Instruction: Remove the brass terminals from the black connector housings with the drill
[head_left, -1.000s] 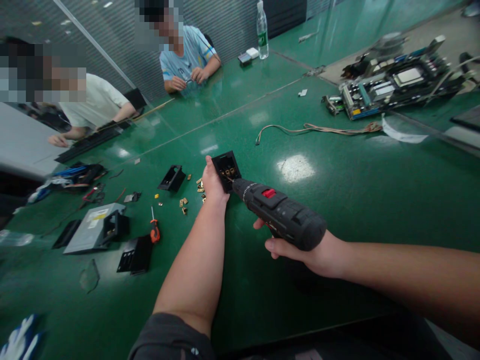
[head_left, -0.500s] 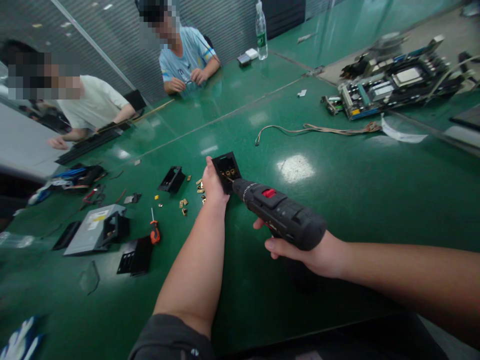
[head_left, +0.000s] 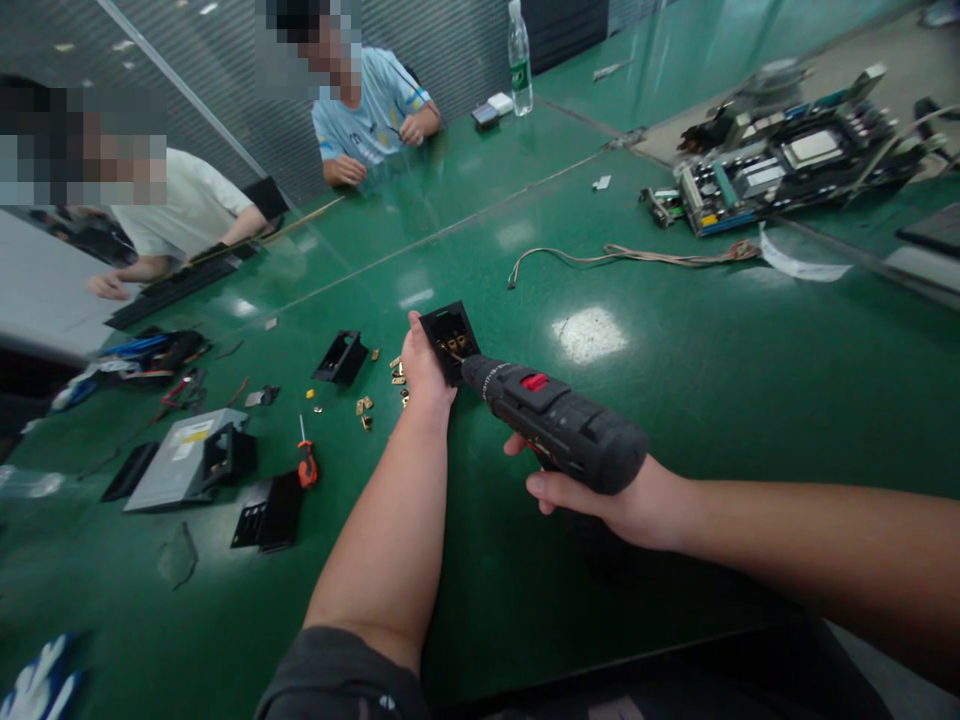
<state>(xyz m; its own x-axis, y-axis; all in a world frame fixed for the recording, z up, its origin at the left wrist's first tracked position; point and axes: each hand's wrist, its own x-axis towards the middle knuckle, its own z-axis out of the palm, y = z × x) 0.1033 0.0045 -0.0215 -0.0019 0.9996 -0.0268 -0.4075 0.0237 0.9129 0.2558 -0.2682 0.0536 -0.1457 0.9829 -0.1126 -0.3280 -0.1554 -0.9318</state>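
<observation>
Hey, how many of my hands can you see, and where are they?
2: your left hand holding a black box, your right hand gripping a drill pointed into it. Some fingers are hidden.

One drill (head_left: 559, 418), one screwdriver (head_left: 307, 464), one bottle (head_left: 520, 68), two co-workers (head_left: 375, 105), at least three black housings (head_left: 453, 336).

Upright bottle (head_left: 520, 75) and circuit board (head_left: 795, 165)

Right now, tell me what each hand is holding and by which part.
The left hand holds a black box by its left side. The right hand grips a drill by its handle, beneath the body.
</observation>
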